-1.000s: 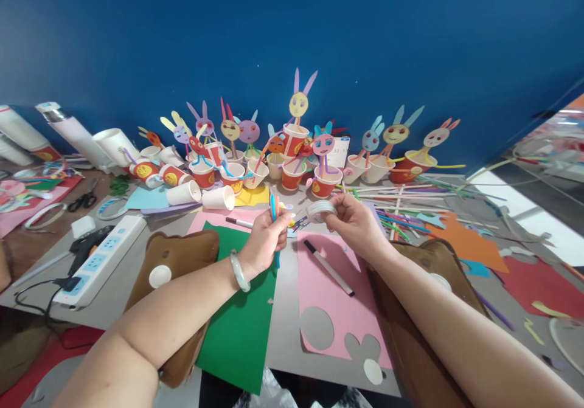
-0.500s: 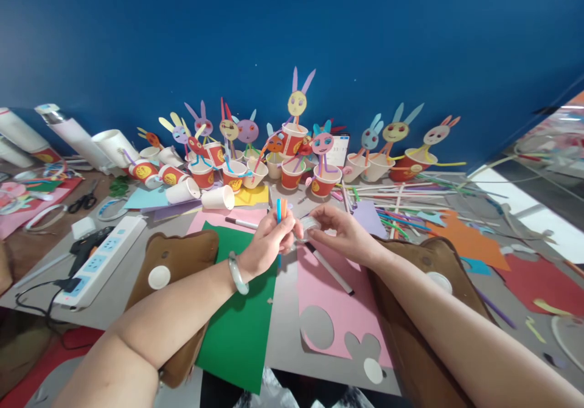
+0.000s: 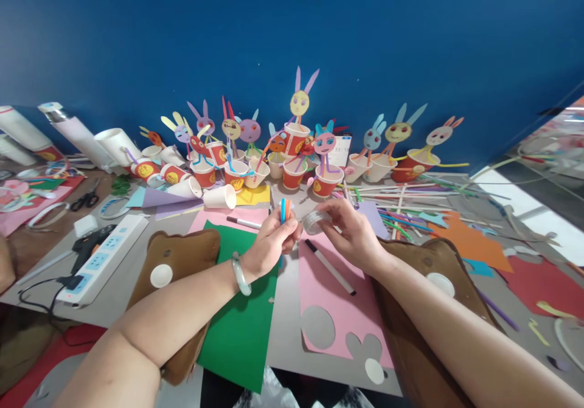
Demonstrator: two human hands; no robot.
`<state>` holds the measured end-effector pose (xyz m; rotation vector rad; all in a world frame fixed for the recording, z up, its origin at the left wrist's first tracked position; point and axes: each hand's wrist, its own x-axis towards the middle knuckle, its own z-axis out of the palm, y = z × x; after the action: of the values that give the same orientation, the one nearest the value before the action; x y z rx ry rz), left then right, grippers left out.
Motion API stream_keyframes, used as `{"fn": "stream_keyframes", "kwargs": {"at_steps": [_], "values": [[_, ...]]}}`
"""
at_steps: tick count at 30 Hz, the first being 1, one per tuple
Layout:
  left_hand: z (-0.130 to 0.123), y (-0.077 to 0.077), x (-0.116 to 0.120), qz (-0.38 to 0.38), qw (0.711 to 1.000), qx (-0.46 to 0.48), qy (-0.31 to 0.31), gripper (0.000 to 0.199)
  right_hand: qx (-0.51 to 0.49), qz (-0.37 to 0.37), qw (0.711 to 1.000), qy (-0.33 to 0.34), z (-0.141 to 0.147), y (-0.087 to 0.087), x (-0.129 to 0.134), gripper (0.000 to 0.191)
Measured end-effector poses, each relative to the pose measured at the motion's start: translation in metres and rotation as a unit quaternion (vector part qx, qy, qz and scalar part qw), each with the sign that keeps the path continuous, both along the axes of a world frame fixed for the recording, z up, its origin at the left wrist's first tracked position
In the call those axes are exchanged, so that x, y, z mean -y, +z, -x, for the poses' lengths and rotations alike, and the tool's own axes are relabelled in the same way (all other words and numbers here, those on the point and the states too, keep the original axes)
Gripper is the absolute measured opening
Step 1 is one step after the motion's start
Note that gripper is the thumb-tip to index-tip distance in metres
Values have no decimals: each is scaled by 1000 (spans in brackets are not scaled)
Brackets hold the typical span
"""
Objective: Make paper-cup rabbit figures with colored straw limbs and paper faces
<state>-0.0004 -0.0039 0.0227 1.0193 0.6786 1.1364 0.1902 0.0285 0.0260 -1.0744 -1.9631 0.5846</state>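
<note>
Roll [image 3: 314, 222] backs off slightly from the sticks [image 3: 285, 209]

Half a second ago the whitish roll was up against the left fingers; now it sits just beside them, a small gap showing. That suggests the work lies between roll and sticks, perhaps a strand being drawn out, though I cannot tell whether one joins them. Farther left, a purple sheet [image 3: 171, 198] has come to cover more of a light-blue one [image 3: 135, 197].

The left hand [image 3: 276, 239] is closed in a fist, its grip firm around the upright blue and orange sticks. The right hand [image 3: 349, 228] pinches the roll between thumb and fingers, its grip spread only as far as the roll needs. Both forearms reach in from the near corners of the bench [image 3: 285, 335], meeting around its middle, above the inner edges of the green sheet [image 3: 241, 317] and pink sheet [image 3: 340, 329].
</note>
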Motion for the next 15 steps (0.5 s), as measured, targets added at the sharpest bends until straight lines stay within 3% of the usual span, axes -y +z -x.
{"fn": "stream_keyframes", "kwargs": {"at_steps": [5, 11, 15], "values": [[0, 3, -2, 2, 999, 2, 39, 38, -67, 30, 997, -13, -4, 2, -8, 21], [1, 0, -3, -16, 999, 1, 44, 35, 1, -33, 994, 102, -7, 2, -11, 32], [0, -2, -1, -19, 999, -12, 31, 33, 28, -19, 995, 96, -6, 5, -7, 20]]}}
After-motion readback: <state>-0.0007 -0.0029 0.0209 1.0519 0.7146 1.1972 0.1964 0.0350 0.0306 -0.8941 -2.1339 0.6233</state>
